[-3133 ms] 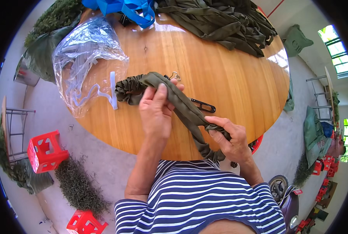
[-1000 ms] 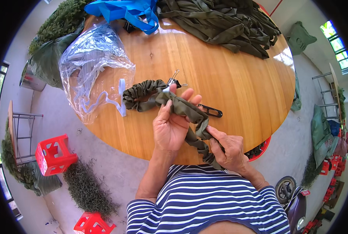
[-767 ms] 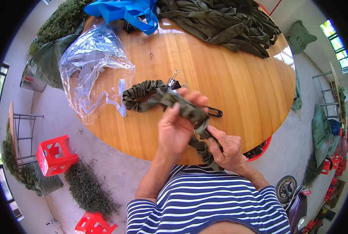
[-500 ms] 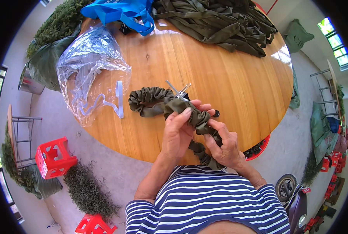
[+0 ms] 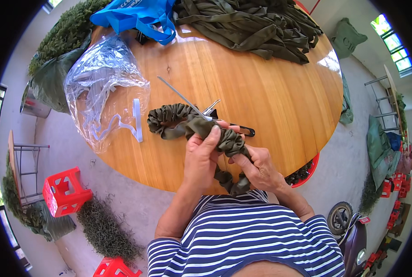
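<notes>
An olive-green gathered fabric tube [image 5: 230, 142] runs between my hands above the near part of the table. My left hand [image 5: 200, 154] pinches it, thumb on top, and my right hand [image 5: 257, 170] grips the bunched part beside it. From the cloth by my left thumb a thin grey metal rod [image 5: 180, 93] sticks out to the upper left, with something white at its base. The ruffled end [image 5: 169, 114] of the tube curls on the table to the left. Just beyond my fingers lie a binder clip [image 5: 211, 110] and a black looped handle [image 5: 248, 131], partly hidden.
White elastic [image 5: 137, 121] lies by a clear plastic bag [image 5: 104, 69] on the round wooden table [image 5: 280, 106]. A blue bag [image 5: 137, 18] and a heap of olive fabric strips [image 5: 252, 27] cover the far side. Red stools [image 5: 65, 191] stand on the floor at left.
Much more of the metal rod now shows, reaching farther to the upper left. Both hands have shifted slightly left and still hold the cloth. More of the black looped handle is visible.
</notes>
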### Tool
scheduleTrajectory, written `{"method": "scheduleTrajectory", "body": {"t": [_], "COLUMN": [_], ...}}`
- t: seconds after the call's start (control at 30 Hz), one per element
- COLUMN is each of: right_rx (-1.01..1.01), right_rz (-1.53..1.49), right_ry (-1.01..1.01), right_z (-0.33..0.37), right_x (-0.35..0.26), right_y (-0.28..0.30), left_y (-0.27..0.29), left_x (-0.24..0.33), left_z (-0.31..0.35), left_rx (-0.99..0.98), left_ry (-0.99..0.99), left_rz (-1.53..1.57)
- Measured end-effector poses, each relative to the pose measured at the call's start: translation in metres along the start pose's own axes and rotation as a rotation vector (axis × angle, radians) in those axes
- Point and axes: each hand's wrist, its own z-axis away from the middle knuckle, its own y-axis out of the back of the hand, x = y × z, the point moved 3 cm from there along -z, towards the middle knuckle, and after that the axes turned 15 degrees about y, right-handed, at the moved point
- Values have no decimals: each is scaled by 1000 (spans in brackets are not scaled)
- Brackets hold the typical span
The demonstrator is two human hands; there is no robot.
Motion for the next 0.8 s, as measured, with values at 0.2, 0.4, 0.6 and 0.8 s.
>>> {"method": "scheduleTrajectory", "body": {"t": [0.2, 0.4, 0.6, 0.8], "right_rx": [114, 74, 244, 466], "right_rz": [82, -503, -639, -607], "right_ry": [112, -41, 19, 76], "right_z": [-8, -85, -102, -105], "right_x": [-17, -15, 7, 16], "right_y": [16, 15, 33, 45], "left_y": [18, -8, -3, -4], "left_x": [25, 33, 30, 66], "left_z": [13, 10, 19, 52], "left_rx": [-12, -75, 4, 408], "left_ry": [53, 341, 324, -559], "left_rz": [82, -212, -363, -1229]}}
